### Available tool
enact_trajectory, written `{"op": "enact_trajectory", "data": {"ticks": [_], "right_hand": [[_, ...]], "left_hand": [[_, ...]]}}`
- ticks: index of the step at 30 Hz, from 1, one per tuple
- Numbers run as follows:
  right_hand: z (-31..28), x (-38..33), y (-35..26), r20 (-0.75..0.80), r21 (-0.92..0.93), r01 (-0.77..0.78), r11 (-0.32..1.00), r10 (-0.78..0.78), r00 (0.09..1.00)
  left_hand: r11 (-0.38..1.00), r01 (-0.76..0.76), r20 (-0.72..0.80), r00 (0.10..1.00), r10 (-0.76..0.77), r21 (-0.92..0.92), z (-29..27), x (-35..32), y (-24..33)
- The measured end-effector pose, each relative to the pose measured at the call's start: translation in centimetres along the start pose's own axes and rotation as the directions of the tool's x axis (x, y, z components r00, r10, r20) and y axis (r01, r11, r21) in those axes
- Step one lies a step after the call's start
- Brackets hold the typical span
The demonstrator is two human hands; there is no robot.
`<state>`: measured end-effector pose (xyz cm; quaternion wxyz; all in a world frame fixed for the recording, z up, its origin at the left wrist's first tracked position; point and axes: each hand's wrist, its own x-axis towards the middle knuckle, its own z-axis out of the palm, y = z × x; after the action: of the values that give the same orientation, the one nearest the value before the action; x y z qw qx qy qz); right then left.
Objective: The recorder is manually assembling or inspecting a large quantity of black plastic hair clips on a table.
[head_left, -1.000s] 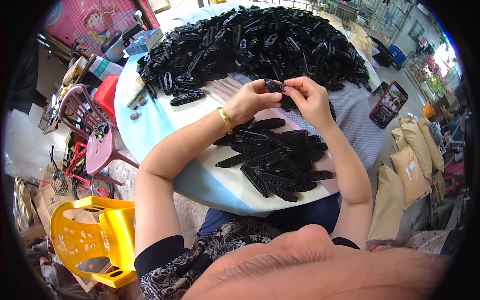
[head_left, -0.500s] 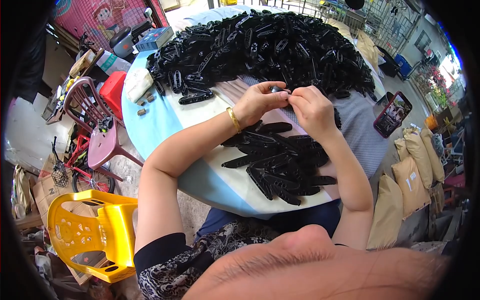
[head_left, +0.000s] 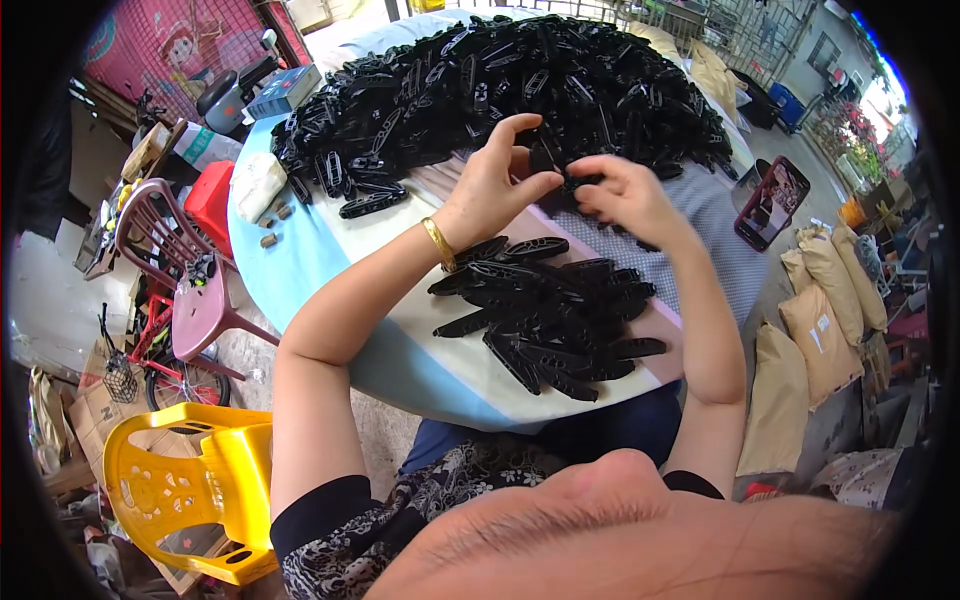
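My left hand [head_left: 500, 185], with a gold bracelet at the wrist, is curled around a dark elongated plastic part [head_left: 545, 150], which thumb and forefinger appear to grip; it blends with the black heap behind. Beside it my right hand [head_left: 630, 200] has its fingers bent at the part's near end, around something dark that I cannot make out. Below both hands lies a loose pile of long black plastic parts [head_left: 550, 315] on the tablecloth. A much larger heap of black parts with slots [head_left: 480, 90] covers the far side of the round table.
A phone [head_left: 772, 205] leans on a stand at the table's right edge. To the left are a white bag [head_left: 258, 185], small brown pieces [head_left: 268, 241] and a blue box [head_left: 284, 92]. A yellow chair [head_left: 215, 480] and pink chair [head_left: 205, 310] stand left; brown sacks [head_left: 815, 340] stand right.
My hands have moved slightly apart from a close pinch around a small greyish item. My left fingers have spread wider around a dark part. The view has shifted slightly.
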<state>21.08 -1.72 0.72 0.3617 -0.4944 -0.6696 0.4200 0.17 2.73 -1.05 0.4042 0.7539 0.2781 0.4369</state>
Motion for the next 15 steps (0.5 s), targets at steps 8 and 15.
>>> {"op": "enact_trajectory", "data": {"ticks": [8, 15], "right_hand": [[-5.6, -5.7, 4.5, -0.133, -0.723, -0.155, 0.674, 0.084, 0.987], [-5.1, -1.7, 6.2, -0.170, -0.754, 0.008, 0.656, -0.207, 0.963]], "left_hand": [[0.867, -0.143, 0.475, 0.872, -0.116, 0.476, -1.5, 1.3, -3.5], [0.881, -0.076, 0.587, 0.771, -0.246, 0.468, -1.4, 1.1, -1.8]]}}
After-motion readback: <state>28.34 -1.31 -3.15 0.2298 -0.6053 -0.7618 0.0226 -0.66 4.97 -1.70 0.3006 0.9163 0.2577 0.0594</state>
